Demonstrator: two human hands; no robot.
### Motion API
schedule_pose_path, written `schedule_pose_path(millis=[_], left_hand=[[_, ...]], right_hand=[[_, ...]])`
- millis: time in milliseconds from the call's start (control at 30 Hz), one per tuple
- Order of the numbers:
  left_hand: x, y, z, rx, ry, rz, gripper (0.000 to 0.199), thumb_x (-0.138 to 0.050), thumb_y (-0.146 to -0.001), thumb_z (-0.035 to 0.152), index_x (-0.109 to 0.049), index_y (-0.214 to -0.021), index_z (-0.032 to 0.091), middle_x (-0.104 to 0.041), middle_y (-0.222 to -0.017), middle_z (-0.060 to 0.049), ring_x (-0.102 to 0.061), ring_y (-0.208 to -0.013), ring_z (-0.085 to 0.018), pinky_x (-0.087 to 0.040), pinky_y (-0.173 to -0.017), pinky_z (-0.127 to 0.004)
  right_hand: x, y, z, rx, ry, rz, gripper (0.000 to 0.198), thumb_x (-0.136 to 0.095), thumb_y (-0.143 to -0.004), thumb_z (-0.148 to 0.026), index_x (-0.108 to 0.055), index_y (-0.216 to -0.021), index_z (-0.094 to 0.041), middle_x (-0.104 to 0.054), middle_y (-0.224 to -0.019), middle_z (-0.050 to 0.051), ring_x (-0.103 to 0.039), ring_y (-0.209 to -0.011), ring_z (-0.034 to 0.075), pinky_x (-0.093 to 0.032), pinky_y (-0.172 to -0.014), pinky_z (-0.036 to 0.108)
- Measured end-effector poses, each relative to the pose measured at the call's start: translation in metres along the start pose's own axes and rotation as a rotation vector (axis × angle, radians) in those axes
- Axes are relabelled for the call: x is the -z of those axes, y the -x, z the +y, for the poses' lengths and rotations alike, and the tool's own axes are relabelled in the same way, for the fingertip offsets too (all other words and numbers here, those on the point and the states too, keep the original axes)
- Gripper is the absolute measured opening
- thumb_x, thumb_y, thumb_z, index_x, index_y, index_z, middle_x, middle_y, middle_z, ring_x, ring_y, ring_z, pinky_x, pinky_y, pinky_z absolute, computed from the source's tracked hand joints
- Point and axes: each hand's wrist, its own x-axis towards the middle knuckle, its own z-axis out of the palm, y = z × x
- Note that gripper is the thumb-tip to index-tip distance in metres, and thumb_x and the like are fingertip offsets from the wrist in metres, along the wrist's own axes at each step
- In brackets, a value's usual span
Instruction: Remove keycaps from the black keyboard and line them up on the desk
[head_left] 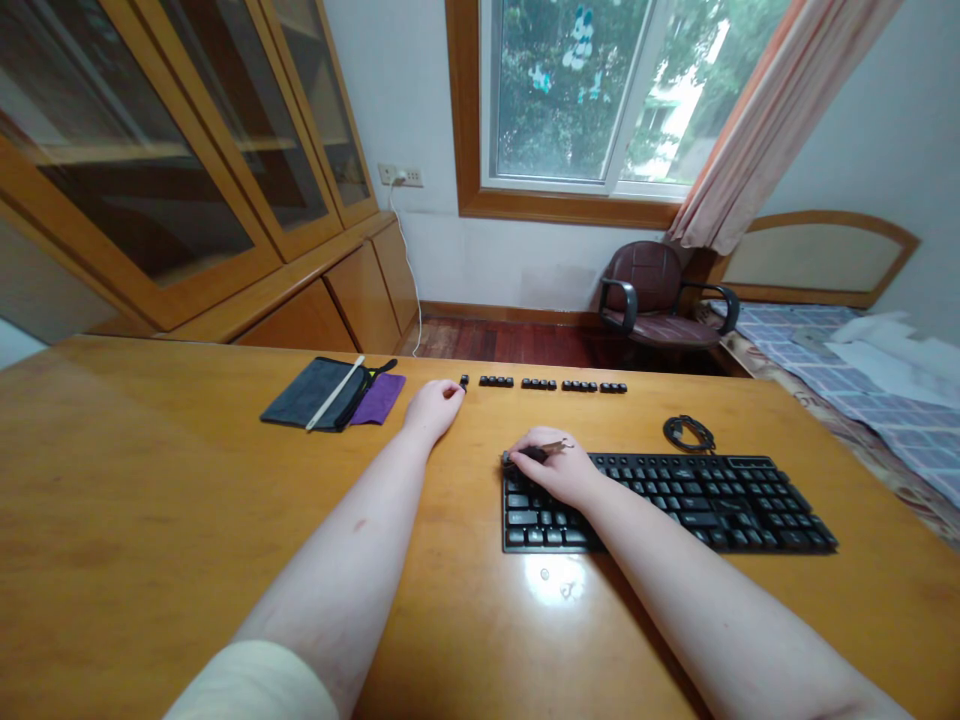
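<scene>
My left hand [436, 410] rests on the desk near its far edge, fingers pinched together around a small black keycap, only partly visible at the fingertips. Just beyond it stands another black keycap [465, 379]. To the right, several more keycaps [496, 381] line up in short groups. Over the upper left corner of a black keyboard [690, 500], my right hand [555, 465] is closed on a small dark tool [553, 449] with a brownish, forked end. Its working end is mostly hidden by my fingers near the corner key.
Left of my left hand lie a grey zip pouch [307, 392], a pale flat stick [335, 395] and a purple cloth [379, 399]. A coiled black cable [688, 434] sits behind the keyboard. Beyond the wooden desk [150, 520] are an office chair [649, 290] and a bed.
</scene>
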Motion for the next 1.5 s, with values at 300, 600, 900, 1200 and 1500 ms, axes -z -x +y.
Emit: schedule_pose_path(millis=[300,600,900,1200,1500], left_hand=[[-0.001,-0.001,-0.001,-0.005,0.02,-0.004,0.021,-0.052,-0.078,0.036,-0.068,-0.082,0.023,-0.066,-0.089,-0.004,-0.058,-0.083,-0.02,-0.042,-0.072,-0.028],[0.002,-0.003,-0.004,0.04,0.067,0.149,0.023,-0.048,-0.08,0.034,-0.065,-0.082,0.017,-0.063,-0.083,-0.006,-0.057,-0.077,-0.019,-0.043,-0.073,-0.028],[0.005,0.044,0.028,-0.083,0.332,0.387,0.02,-0.048,-0.083,0.031,-0.063,-0.084,0.017,-0.063,-0.085,-0.005,-0.057,-0.077,-0.017,-0.045,-0.074,-0.028],[-0.01,0.106,0.053,-0.376,0.392,-0.113,0.019,-0.059,-0.075,0.02,-0.064,-0.093,0.022,-0.064,-0.103,-0.004,-0.055,-0.102,-0.02,-0.04,-0.095,-0.037],[-0.021,0.097,0.052,-0.407,0.37,-0.275,0.035,-0.068,-0.071,0.032,-0.059,-0.102,0.02,-0.062,-0.103,-0.005,-0.056,-0.099,-0.021,-0.042,-0.091,-0.035]], right_hand=[[0.0,0.0,0.001,-0.01,0.009,-0.012,0.009,-0.059,-0.08,-0.022,-0.067,-0.08,-0.02,-0.067,-0.076,0.003,-0.062,-0.076,0.015,-0.048,-0.074,0.028],[0.001,0.0,-0.001,-0.051,-0.033,0.047,0.01,-0.057,-0.081,-0.025,-0.065,-0.08,-0.019,-0.067,-0.076,0.002,-0.062,-0.074,0.015,-0.047,-0.073,0.027],[-0.001,-0.002,0.011,-0.201,-0.086,0.209,0.016,-0.063,-0.077,-0.033,-0.065,-0.078,-0.018,-0.067,-0.076,0.004,-0.061,-0.069,0.016,-0.047,-0.066,0.028],[0.001,0.001,0.009,-0.209,-0.015,0.153,0.019,-0.055,-0.082,-0.033,-0.06,-0.073,-0.017,-0.06,-0.067,0.001,-0.055,-0.064,0.014,-0.042,-0.061,0.025],[0.0,-0.003,0.008,-0.242,0.046,0.009,0.03,-0.053,-0.083,-0.04,-0.057,-0.065,-0.017,-0.056,-0.061,0.0,-0.052,-0.06,0.013,-0.037,-0.056,0.024]])
